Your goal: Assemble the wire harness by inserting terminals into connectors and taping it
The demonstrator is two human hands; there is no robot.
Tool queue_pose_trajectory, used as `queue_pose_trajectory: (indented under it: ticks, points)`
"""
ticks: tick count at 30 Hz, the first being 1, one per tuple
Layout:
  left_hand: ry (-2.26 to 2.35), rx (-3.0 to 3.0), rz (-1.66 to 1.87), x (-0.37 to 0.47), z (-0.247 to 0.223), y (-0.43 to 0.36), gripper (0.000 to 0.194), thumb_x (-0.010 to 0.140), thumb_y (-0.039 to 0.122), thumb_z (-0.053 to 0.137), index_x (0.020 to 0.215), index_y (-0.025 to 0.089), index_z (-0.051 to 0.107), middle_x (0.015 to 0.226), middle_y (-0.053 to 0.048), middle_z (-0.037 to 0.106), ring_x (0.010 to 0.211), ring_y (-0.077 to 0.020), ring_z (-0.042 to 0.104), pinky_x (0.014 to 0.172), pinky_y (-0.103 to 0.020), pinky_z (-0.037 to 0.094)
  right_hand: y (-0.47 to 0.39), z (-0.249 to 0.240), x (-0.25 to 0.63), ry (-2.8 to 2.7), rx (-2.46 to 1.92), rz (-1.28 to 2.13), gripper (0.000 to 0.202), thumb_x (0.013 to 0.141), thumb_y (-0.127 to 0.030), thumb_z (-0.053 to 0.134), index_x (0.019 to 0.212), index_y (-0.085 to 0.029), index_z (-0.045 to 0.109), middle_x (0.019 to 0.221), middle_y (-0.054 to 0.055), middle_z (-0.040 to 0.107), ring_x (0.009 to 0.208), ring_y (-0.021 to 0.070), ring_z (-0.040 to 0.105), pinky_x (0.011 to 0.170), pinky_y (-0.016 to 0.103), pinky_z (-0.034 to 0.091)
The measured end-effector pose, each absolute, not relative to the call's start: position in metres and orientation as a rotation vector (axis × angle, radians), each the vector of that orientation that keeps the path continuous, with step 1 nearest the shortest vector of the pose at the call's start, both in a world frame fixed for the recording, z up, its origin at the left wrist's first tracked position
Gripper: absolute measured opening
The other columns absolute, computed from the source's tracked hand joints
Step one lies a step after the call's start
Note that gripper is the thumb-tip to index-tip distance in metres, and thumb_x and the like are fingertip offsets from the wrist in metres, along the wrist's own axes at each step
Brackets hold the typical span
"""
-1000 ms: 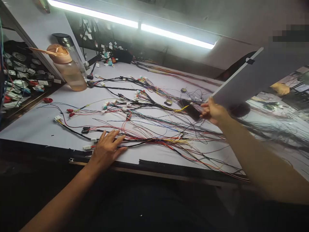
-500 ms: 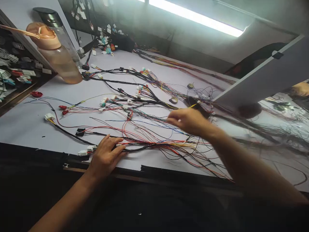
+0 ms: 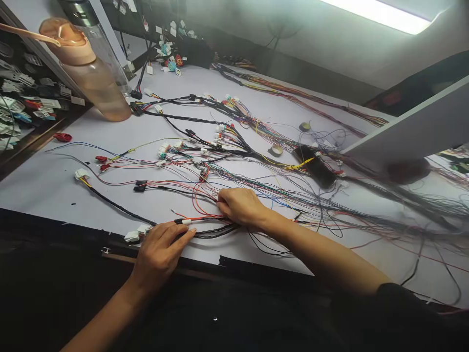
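Note:
My left hand (image 3: 161,252) lies over a black-wrapped wire bundle (image 3: 210,233) near the table's front edge, its fingers curled onto it. White connectors (image 3: 136,234) stick out to the left of that hand. By its fingertips sits a small black-and-white piece (image 3: 183,221) on an orange-red wire. Farther right, my right hand (image 3: 244,208) is closed around loose wires of the same harness, and its palm hides part of them. Thin red wires (image 3: 196,198) loop out just left of its fingers. A black connector (image 3: 139,186) lies behind the left hand.
More wire harnesses (image 3: 176,118) spread across the white table. Two bottles, one peach-capped (image 3: 97,90), stand at the back left beside a bin of connectors (image 3: 22,102). A dark phone-like slab (image 3: 315,166) and tape rolls (image 3: 275,150) lie right of centre. A white panel (image 3: 410,122) rises at right.
My right hand has come down and left from above the table onto the wires and closed on them. The left hand remains on the bundle. The head view has shifted slightly.

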State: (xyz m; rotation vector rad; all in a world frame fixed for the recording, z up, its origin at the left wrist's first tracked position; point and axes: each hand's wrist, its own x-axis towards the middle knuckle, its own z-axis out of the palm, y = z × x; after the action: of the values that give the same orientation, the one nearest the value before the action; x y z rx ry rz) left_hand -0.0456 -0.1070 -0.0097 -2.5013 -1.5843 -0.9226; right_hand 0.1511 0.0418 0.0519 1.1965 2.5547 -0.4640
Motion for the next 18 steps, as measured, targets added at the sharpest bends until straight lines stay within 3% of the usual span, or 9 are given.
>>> queue_pose_trajectory:
  ticks: [5,9,12,18]
  points:
    - [-1.622,-2.532,-0.926,-0.049,-0.006,-0.099,0.029,0.084,0.007,0.059,0.107,0.023,0.064,0.116,-0.010,0.064,0.108,-0.0248,0.058,0.094,-0.044,0.046,0.036,0.052,0.151,2.599,1.171,-0.501,0.023,0.093,-0.029,0.041,0.099,-0.019,0.061,0.099,0.007,0.071,0.084,0.0212,0.066,0.061,0.026,0.034]
    - [-1.724,-2.578,-0.830,-0.058,0.000,-0.078,0.029,0.086,0.026,0.060,0.114,0.021,0.055,0.129,-0.014,0.057,0.121,-0.0291,0.052,0.105,-0.054,0.036,0.035,0.053,0.154,2.658,1.089,-0.604,0.021,0.093,-0.028,0.042,0.096,-0.019,0.060,0.095,0.007,0.071,0.081,0.0195,0.064,0.061,0.026,0.032]
    - [-1.812,-2.544,-0.743,-0.064,0.002,-0.066,0.045,0.084,0.039,0.061,0.121,0.018,0.048,0.125,-0.016,0.059,0.117,-0.0306,0.054,0.107,-0.056,0.032,0.038,0.046,0.163,2.716,1.080,-0.849,0.017,0.092,-0.029,0.047,0.096,-0.020,0.061,0.093,0.003,0.070,0.079,0.0158,0.061,0.064,0.024,0.032]
    - [-1.747,-2.516,-0.663,-0.067,-0.001,-0.061,0.049,0.084,0.042,0.061,0.125,0.019,0.047,0.118,-0.013,0.064,0.113,-0.0304,0.058,0.110,-0.056,0.019,0.042,0.032,0.169,2.670,1.080,-1.250,0.018,0.091,-0.029,0.051,0.095,-0.020,0.066,0.086,0.001,0.067,0.077,0.0121,0.056,0.066,0.022,0.034]
